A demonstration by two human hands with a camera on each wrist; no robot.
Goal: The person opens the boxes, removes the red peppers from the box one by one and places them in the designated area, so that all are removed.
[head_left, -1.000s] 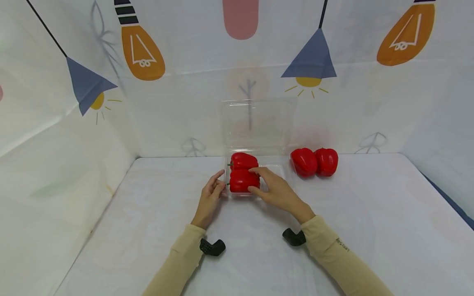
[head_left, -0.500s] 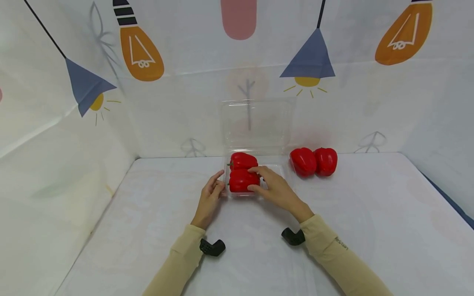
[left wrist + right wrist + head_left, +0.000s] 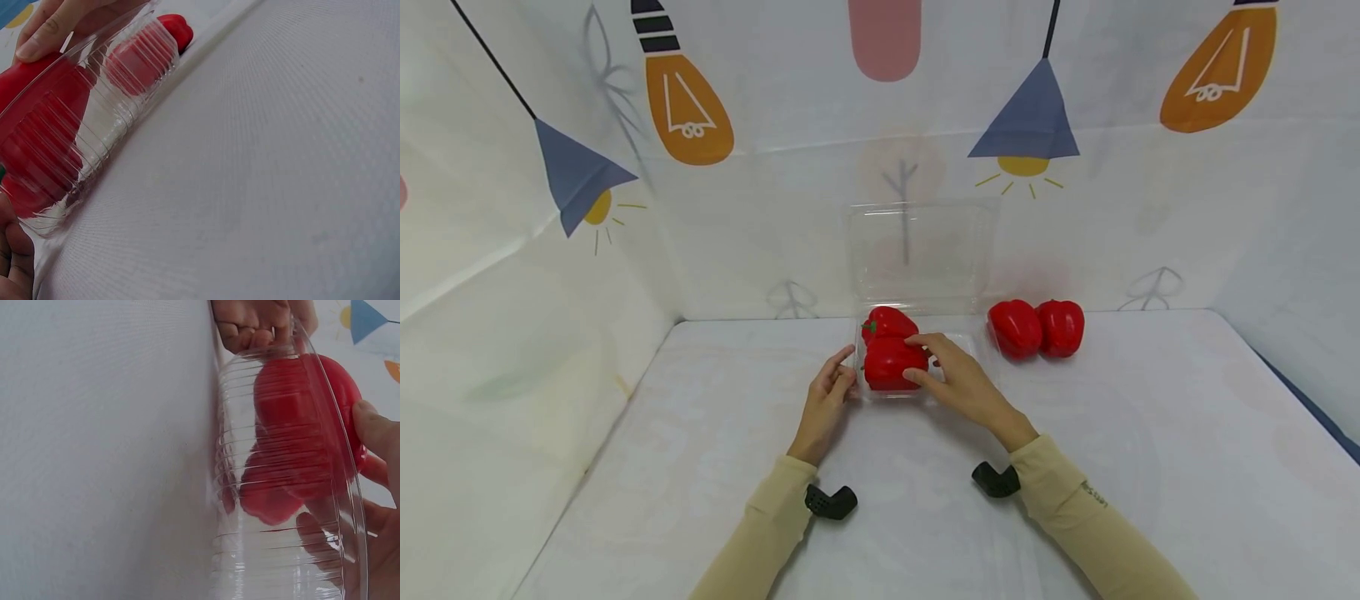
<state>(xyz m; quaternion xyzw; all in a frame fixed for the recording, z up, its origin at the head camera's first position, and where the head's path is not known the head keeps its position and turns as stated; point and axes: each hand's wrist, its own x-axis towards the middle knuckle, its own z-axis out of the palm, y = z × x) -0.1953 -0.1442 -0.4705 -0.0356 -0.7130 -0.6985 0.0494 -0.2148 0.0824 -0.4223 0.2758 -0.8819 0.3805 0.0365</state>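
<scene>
A clear plastic clamshell container (image 3: 955, 343) stands on the table with its lid (image 3: 921, 254) raised against the backdrop. In its left half sit two red bell peppers, a front bell pepper (image 3: 887, 363) and a rear bell pepper (image 3: 891, 321) with its green stem to the left. My right hand (image 3: 958, 375) holds the front pepper from the right, thumb on the near side and fingers on the far side; some fingertips dip inside the container in the right wrist view. My left hand (image 3: 826, 408) grips the container's left rim, fingers curled in the right wrist view (image 3: 259, 325).
Two more red bell peppers, a left one (image 3: 1015, 329) and a right one (image 3: 1062, 327), lie side by side at the table's back edge, right of the container. A printed cloth backdrop (image 3: 775, 225) rises directly behind the white table (image 3: 700, 433).
The rear pepper has turned and tilted, so its stem now faces more toward me. The front pepper has tilted slightly under my right hand. My left hand stays in place.
</scene>
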